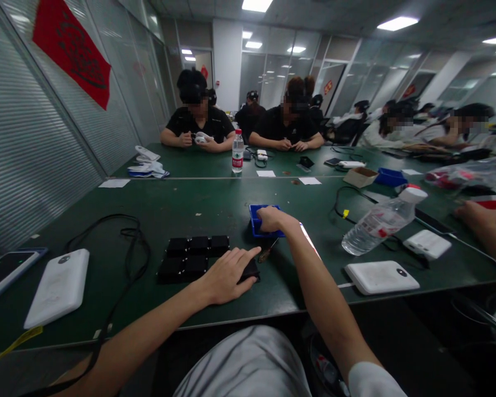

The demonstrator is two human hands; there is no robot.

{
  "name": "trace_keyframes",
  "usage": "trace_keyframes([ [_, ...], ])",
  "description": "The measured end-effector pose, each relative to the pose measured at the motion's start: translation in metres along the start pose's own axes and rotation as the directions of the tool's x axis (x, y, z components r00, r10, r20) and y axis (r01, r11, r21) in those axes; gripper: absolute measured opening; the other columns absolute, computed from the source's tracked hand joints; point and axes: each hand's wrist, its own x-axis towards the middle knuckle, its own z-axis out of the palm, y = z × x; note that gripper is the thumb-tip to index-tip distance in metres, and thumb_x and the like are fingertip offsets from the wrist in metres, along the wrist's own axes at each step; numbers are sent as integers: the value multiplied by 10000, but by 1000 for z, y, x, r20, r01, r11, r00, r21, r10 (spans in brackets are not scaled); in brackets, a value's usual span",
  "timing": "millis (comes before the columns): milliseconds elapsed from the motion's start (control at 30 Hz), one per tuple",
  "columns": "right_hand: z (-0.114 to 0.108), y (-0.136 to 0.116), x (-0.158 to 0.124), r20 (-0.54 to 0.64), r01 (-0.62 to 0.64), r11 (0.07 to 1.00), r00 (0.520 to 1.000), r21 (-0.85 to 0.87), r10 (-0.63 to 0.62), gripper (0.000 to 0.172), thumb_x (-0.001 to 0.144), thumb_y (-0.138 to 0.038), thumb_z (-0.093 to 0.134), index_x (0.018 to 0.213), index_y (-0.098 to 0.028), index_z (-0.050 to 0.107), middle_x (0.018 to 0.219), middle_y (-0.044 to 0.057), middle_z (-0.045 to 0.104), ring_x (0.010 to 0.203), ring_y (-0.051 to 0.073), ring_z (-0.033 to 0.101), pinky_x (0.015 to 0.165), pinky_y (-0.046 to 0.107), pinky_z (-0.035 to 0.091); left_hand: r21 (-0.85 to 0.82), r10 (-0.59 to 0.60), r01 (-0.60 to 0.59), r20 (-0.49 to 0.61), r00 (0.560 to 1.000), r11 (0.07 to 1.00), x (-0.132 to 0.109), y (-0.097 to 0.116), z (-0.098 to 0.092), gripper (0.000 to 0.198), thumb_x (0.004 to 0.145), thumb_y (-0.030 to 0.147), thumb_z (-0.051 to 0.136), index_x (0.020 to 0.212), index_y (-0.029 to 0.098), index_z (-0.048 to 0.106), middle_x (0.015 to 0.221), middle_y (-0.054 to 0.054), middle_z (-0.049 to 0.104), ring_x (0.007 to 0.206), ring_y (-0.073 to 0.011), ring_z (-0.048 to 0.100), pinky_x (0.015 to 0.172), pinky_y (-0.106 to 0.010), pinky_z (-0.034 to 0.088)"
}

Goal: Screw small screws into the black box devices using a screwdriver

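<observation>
My left hand (pixel 230 274) lies across the right end of a group of black square boxes, fingers spread. It rests on a flat black piece (pixel 251 270), which shows between its thumb and forefinger. Several black boxes (pixel 195 265) stand in two rows just left of that hand, with small shiny bits at their corners. Farther forward, my right hand (pixel 270 219) reaches into a small blue tray (pixel 255 225). Its fingers are curled down inside, and whatever they pinch is hidden. A thin dark tool-like item (pixel 268 251) lies between the two hands.
White power banks (pixel 58 288) (pixel 382 277) lie on both sides, with black cables (pixel 143 242) at left. A water bottle (pixel 382 223) leans at right. Across the green table (pixel 215 193) stand another bottle (pixel 237 153) and two seated people (pixel 198 118). Another person's hand (pixel 481 215) is at far right.
</observation>
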Motion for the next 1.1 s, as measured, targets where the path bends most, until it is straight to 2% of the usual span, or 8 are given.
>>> trace_keyframes([
  [100, -10, 5, -15, -77, 22, 999, 997, 48, -18, 231, 701, -246, 765, 897, -173, 666, 938, 103, 740, 816, 224, 675, 635, 268, 434, 7, 2, -2, -26, 1000, 1000, 0, 1, -1, 674, 962, 286, 624, 1547, 190, 304, 1325, -153, 599, 1183, -332, 582, 1041, -545, 499],
  [200, -16, 6, -43, -293, 189, 934, 951, 303, -97, 223, 649, -186, 716, 745, -201, 516, 723, -6, 638, 647, 139, 556, 583, 242, 376, 5, 37, -37, -109, 993, 999, -1, 2, -4, 657, 959, 308, 629, 1535, 211, 331, 1407, -162, 536, 1276, -335, 543, 1094, -542, 465],
  [300, -7, -2, -81, -419, 394, 707, 895, 587, -150, 271, 678, -233, 662, 730, -229, 396, 710, -36, 571, 647, 121, 508, 589, 230, 388, 1, 114, -118, -249, 962, 993, -2, 1, -6, 589, 972, 326, 607, 1501, 210, 376, 1390, -166, 539, 1266, -318, 560, 1082, -511, 478],
  [500, 46, -36, -126, -551, 530, 450, 829, 719, -95, 388, 719, -189, 647, 709, -248, 264, 735, -18, 597, 687, 139, 520, 639, 263, 424, 71, 258, -256, -478, 840, 964, -1, -3, -6, 385, 1017, 266, 548, 1390, 207, 477, 1187, -123, 665, 1080, -256, 660, 927, -417, 554],
  [600, 69, -48, -125, -600, 567, 344, 800, 748, -15, 398, 732, -185, 671, 698, -246, 279, 745, -16, 604, 695, 140, 537, 669, 272, 448, 115, 298, -279, -489, 819, 954, 1, -3, -6, 252, 1025, 194, 543, 1275, 176, 555, 1078, -103, 708, 975, -232, 670, 857, -378, 563],
  [733, 87, -55, -120, -626, 600, 228, 778, 767, 57, 338, 762, -201, 724, 718, -233, 390, 772, -11, 620, 712, 139, 559, 680, 268, 467, 131, 307, -279, -466, 830, 951, 4, -2, -7, 150, 1026, 173, 549, 1149, 157, 634, 995, -90, 727, 910, -222, 660, 824, -365, 562],
  [900, 96, -53, -119, -622, 605, 152, 775, 782, 113, 331, 779, -256, 800, 787, -228, 469, 819, -8, 634, 753, 136, 614, 733, 271, 534, 154, 294, -251, -463, 836, 956, 4, -3, -6, 143, 1039, 198, 539, 1073, 167, 674, 947, -71, 725, 871, -212, 645, 806, -356, 558],
  [1100, 97, -54, -120, -599, 587, 119, 783, 801, 171, 370, 746, -306, 868, 847, -240, 518, 842, -15, 638, 772, 145, 668, 751, 284, 585, 135, 245, -207, -414, 876, 969, 4, -3, -4, 194, 1031, 202, 503, 973, 177, 687, 930, -78, 718, 887, -218, 642, 833, -374, 556],
])
